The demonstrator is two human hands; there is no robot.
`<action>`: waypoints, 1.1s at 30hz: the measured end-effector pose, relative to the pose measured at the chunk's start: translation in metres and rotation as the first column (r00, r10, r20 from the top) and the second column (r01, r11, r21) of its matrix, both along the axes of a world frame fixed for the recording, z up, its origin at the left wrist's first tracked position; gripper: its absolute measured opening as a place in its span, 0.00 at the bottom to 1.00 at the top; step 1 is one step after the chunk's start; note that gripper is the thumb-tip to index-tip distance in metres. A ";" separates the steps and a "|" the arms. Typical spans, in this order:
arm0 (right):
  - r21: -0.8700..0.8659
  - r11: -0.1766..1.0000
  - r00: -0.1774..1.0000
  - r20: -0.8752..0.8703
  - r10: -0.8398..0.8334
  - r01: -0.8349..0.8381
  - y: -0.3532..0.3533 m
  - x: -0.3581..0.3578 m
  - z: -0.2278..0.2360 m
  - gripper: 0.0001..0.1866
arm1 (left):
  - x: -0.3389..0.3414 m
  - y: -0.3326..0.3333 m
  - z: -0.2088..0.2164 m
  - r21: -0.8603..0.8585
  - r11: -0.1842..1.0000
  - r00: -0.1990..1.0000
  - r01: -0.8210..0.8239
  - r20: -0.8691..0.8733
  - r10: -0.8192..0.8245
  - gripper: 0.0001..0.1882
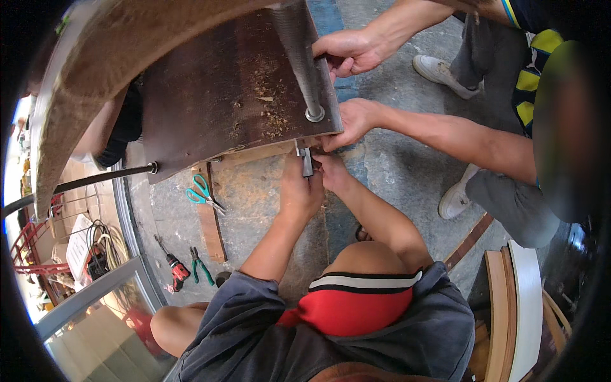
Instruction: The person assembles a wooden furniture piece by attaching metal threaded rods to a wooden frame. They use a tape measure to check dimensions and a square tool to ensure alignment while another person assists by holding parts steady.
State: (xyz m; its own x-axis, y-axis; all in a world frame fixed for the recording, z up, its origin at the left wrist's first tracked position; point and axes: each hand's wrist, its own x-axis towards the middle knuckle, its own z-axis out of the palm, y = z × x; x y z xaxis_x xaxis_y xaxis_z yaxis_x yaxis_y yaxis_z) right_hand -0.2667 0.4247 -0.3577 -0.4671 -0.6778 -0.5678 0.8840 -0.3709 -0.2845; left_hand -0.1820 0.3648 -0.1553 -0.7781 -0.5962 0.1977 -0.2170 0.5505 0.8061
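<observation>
My left hand [299,184] is closed around a small grey metal piece [307,164], which stands upright against the near edge of a dark brown board [216,83]. Just to its right, my right hand [332,173] has its fingers bent in under the board's near right corner. What those fingers pinch is hidden. A co-worker's two hands grip the board's right edge, one hand [356,52] farther off and the other hand [356,124] close above mine. Wood shavings [270,114] lie on the board near a metal leg [299,63] fixed to it.
Teal-handled scissors [200,192], a red power drill [176,270] and green-handled pliers [201,266] lie on the floor at left, beside a wooden strip [211,223]. A glazed frame [121,305] stands lower left. Curved wooden pieces [499,305] stand lower right.
</observation>
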 end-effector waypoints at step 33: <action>0.112 0.984 0.980 0.130 -0.151 0.137 -0.007 0.004 0.003 0.06 | -0.002 0.003 -0.016 0.165 0.986 1.000 -0.012 0.003 0.012 0.25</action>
State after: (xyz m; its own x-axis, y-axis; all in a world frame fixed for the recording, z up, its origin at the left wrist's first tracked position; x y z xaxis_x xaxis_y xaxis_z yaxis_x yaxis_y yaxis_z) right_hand -0.2624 0.4174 -0.3544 -0.4683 -0.5443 -0.6961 0.8568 -0.4722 -0.2072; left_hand -0.1841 0.3673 -0.1712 -0.7710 -0.6298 0.0946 -0.2244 0.4078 0.8851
